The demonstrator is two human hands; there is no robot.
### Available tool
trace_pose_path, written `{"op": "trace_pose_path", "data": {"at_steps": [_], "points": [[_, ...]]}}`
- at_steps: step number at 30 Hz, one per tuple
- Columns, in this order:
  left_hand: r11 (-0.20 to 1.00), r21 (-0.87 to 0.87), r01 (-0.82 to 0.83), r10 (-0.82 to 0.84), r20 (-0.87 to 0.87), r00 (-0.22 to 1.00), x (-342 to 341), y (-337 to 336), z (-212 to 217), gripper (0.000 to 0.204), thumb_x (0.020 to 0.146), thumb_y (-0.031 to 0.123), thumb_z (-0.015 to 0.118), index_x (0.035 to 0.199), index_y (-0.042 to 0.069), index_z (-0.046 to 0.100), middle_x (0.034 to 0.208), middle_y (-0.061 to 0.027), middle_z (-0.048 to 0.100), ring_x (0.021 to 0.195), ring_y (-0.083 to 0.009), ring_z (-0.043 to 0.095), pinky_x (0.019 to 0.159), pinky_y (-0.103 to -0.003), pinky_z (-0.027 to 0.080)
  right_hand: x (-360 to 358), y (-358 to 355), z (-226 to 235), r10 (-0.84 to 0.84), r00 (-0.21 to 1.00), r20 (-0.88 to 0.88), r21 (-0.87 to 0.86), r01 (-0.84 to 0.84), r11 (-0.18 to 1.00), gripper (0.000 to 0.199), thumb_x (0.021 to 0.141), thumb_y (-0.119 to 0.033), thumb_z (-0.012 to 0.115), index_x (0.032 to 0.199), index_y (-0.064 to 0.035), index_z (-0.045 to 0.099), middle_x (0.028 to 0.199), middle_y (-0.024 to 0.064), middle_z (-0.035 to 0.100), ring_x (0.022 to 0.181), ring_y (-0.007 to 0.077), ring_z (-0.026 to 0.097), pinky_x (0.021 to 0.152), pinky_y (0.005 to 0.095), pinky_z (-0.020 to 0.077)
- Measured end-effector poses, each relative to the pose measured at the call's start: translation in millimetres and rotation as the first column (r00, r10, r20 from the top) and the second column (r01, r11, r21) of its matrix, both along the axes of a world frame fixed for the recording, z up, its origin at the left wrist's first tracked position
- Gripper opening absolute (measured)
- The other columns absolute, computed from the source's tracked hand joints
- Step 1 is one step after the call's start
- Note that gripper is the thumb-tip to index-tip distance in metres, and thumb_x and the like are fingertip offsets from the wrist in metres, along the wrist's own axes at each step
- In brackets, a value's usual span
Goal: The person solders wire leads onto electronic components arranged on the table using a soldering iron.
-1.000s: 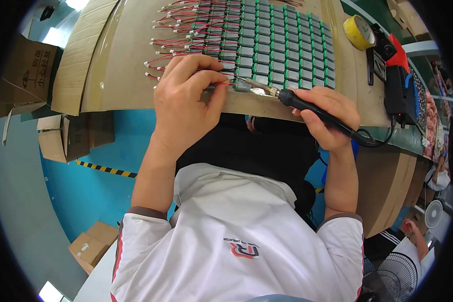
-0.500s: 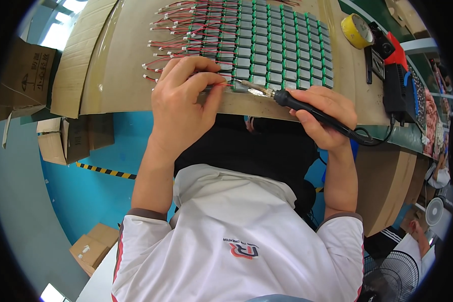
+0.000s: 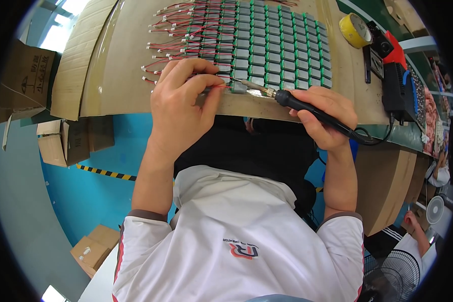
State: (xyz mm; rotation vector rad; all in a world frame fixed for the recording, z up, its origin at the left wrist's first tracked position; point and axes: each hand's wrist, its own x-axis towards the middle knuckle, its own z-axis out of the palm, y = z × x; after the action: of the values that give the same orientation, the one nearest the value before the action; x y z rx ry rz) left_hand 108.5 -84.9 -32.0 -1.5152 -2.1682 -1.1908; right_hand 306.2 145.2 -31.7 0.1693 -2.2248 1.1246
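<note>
1. Beneath our grey-and-green module grid lies the bench.
2. Our left hand pinches a red wire at the grid's near edge, toward its left.
3. Our right hand grasps a soldering iron, tip by that edge; we cannot quite tell whether it touches.

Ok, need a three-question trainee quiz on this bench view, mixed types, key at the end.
1. Multiple choice: What does the right hand hold?
a) tweezers
b) soldering iron
c) screwdriver

2. True or false: The roll of yellow tape lies to the left of the grey blocks.

3. Fill in: The left hand pinches a thin red ____.

Key:
1. b
2. False; it lies to their right.
3. wire
</note>
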Motion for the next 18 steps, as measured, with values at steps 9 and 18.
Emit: {"op": "trace_pose_path", "data": {"at_steps": [9, 18], "points": [[1.000, -0.007, -0.005, 0.005, 0.022, 1.000, 4.0, 3.8, 3.8, 0.013, 0.079, 0.001, 0.084, 0.089, 0.007, 0.079, 0.105, -0.0038, 0.075, 0.098, -0.0271, 0.070, 0.083, -0.040, 0.058, -2.9, 1.2, 0.5, 0.017, 0.998, -0.065, 0.003, -0.017, 1.000, 0.030, 0.088, -0.003, 0.083, 0.115, 0.0077, 0.079, 0.083, 0.0157, 0.075, 0.067, 0.0251, 0.071, 0.060, 0.0325, 0.0550], [0.999, -0.026, 0.028, -0.028, 0.001, 1.000, 1.1, 0.3, 6.1, 0.013, 0.081, -0.002, 0.082, 0.091, 0.005, 0.077, 0.106, -0.0064, 0.075, 0.100, -0.0291, 0.069, 0.085, -0.040, 0.057, -6.1, -3.4, 6.1, -0.006, 0.995, -0.102, 0.034, 0.009, 0.999, 0.029, 0.088, -0.006, 0.087, 0.116, 0.0000, 0.081, 0.081, 0.0111, 0.077, 0.067, 0.0240, 0.074, 0.062, 0.0336, 0.0568]]}}
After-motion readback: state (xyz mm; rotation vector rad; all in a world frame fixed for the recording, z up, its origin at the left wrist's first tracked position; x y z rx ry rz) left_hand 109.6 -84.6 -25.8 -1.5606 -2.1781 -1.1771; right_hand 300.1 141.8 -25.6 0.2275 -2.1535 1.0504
